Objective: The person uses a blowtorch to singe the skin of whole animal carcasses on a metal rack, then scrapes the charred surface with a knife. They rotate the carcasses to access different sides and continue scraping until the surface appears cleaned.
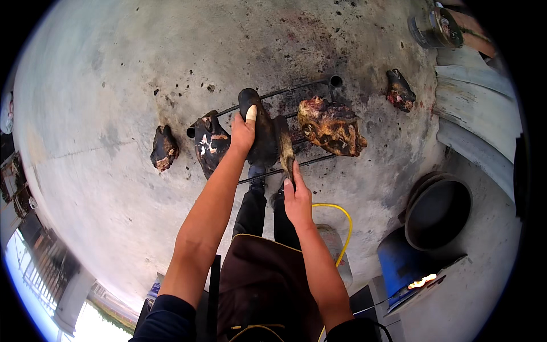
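Observation:
My left hand (243,132), with a pale cover on one digit, grips a blackened, charred animal part (263,143) above a metal rack (282,90). In my right hand (298,201) is a broad-bladed knife (283,141), its blade upright along the right side of the charred part. Whether the edge touches it I cannot tell. Left of my left hand, another charred animal piece (209,143) with pale scraped patches rests at the rack's end. A larger singed piece (331,126), brown and black, lies on the right part of the rack.
Smaller charred pieces lie on the concrete floor, one left (164,147) and one right (401,90). A burning torch flame (422,281) shows at lower right, near a blue drum (395,260) and a dark tub (440,213). A yellow hose (349,222) curves by a gas cylinder (331,237).

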{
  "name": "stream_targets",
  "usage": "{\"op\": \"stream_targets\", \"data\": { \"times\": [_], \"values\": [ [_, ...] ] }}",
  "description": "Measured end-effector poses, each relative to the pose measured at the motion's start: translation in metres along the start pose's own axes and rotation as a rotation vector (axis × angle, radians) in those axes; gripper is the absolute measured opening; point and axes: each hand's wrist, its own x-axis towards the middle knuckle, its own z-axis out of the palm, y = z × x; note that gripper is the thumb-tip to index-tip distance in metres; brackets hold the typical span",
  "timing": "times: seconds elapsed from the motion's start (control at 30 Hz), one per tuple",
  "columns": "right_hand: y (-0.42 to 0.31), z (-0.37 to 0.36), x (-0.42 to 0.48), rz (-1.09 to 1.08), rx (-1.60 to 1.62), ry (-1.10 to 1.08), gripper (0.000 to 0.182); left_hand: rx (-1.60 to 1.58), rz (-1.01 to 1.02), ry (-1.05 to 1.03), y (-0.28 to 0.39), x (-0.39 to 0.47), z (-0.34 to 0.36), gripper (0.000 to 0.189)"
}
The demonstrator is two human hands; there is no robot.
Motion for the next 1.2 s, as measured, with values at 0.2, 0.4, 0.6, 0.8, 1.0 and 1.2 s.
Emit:
{"op": "stream_targets", "data": {
  "times": [0.2, 0.4, 0.6, 0.8, 1.0, 1.2],
  "values": [
    [0.008, 0.001, 0.082, -0.096, -0.047, 0.136, 0.051, -0.285, -0.307, -0.083, 0.02, -0.023, 0.012, 0.092],
    [0.019, -0.015, -0.001, -0.022, -0.146, -0.012, 0.052, 0.119, 0.055, -0.024, 0.008, -0.031, 0.007, 0.076],
    [0.034, -0.009, -0.022, 0.061, -0.063, 0.028, 0.054, 0.311, 0.161, 0.006, 0.022, -0.045, 0.017, 0.074],
    [0.022, 0.001, -0.057, 0.199, 0.051, -0.037, 0.053, 0.407, 0.059, 0.023, 0.05, -0.046, 0.019, 0.097],
    [0.037, 0.004, 0.07, 0.159, 0.141, -0.03, 0.051, 0.267, 0.157, 0.02, 0.031, -0.03, 0.027, 0.092],
    [0.049, 0.025, -0.039, 0.021, 0.208, 0.116, 0.054, 0.281, 0.13, 0.036, 0.022, -0.02, 0.014, 0.1]
  ]
}}
